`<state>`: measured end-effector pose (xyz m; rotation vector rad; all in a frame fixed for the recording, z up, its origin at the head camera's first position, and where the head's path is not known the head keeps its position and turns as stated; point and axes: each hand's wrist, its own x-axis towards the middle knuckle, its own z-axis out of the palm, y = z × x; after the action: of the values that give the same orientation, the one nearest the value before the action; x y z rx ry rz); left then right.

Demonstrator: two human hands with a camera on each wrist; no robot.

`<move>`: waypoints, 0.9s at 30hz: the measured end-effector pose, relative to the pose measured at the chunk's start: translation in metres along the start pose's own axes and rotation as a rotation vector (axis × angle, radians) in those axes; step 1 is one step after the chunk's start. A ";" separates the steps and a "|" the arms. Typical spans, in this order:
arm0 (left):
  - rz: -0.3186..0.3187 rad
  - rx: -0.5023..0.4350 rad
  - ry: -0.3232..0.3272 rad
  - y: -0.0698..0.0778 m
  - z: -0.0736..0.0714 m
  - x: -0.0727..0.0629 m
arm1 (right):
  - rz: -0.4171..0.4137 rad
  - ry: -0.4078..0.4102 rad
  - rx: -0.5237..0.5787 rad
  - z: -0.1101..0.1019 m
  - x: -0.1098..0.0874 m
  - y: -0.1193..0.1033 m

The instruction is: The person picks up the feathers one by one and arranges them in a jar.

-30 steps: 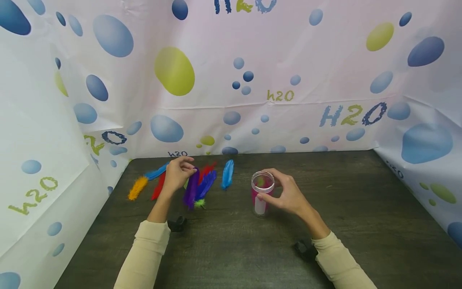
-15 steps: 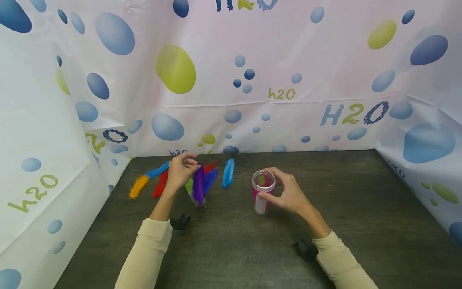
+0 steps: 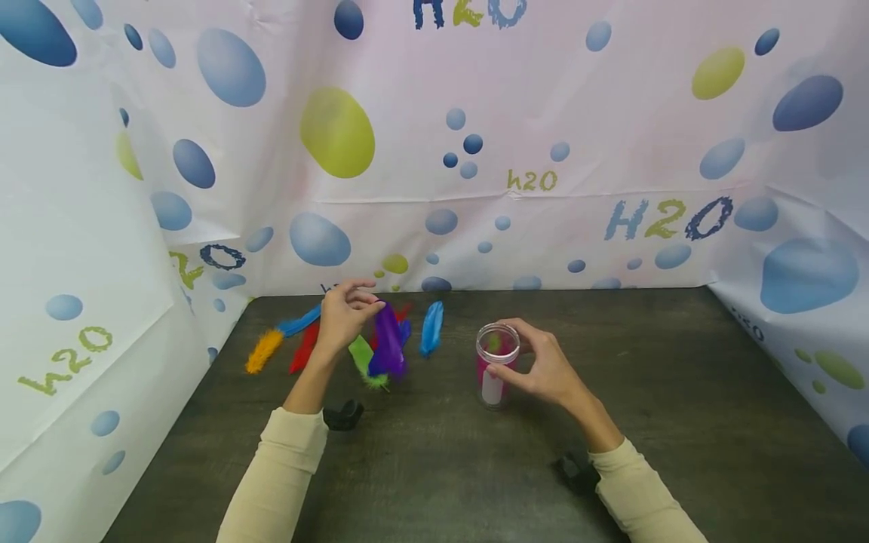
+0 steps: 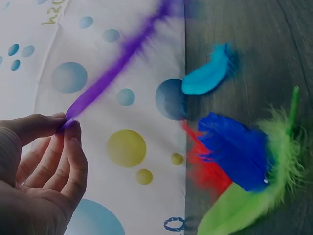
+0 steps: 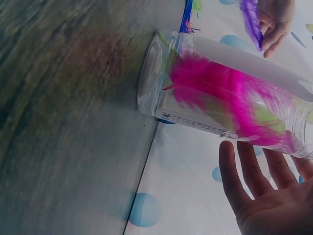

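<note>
Between thumb and index finger, my left hand (image 3: 345, 315) pinches a purple feather (image 3: 389, 341) by one end, as the left wrist view also shows (image 4: 117, 66). Below it on the table lie a dark blue feather (image 4: 234, 149), a light green feather (image 4: 234, 210) and a red feather (image 4: 208, 166). My right hand (image 3: 543, 363) grips a clear jar (image 3: 498, 353) near its open top, thumb on the near side and fingers behind. Bright pink feathers (image 5: 210, 83) and some green show inside the jar, which stands upright and carries a white label (image 5: 254, 58).
Right of the feather pile is a light blue feather (image 3: 431, 329). An orange feather (image 3: 263, 351), another blue feather (image 3: 299, 323) and a red feather (image 3: 305, 348) lie at the left. A bubble-printed sheet (image 3: 407, 151) rises behind the dark table (image 3: 434, 467).
My left hand has lifted slightly and moved right with the purple feather, showing more of the green feather under it. My right hand and the jar stay in place.
</note>
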<state>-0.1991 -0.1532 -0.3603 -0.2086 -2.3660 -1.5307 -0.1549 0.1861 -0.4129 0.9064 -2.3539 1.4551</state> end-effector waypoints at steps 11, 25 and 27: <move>-0.013 -0.178 -0.055 0.011 0.007 -0.002 | -0.028 0.005 0.006 0.003 -0.003 0.003; -0.038 -0.272 -0.069 0.026 0.013 -0.001 | -0.041 0.007 0.006 0.004 -0.003 0.003; -0.041 -0.278 -0.068 0.029 0.013 -0.001 | -0.039 0.008 0.007 0.004 -0.003 0.003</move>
<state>-0.1920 -0.1293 -0.3406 -0.2807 -2.2121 -1.8979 -0.1543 0.1849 -0.4185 0.9414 -2.3138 1.4497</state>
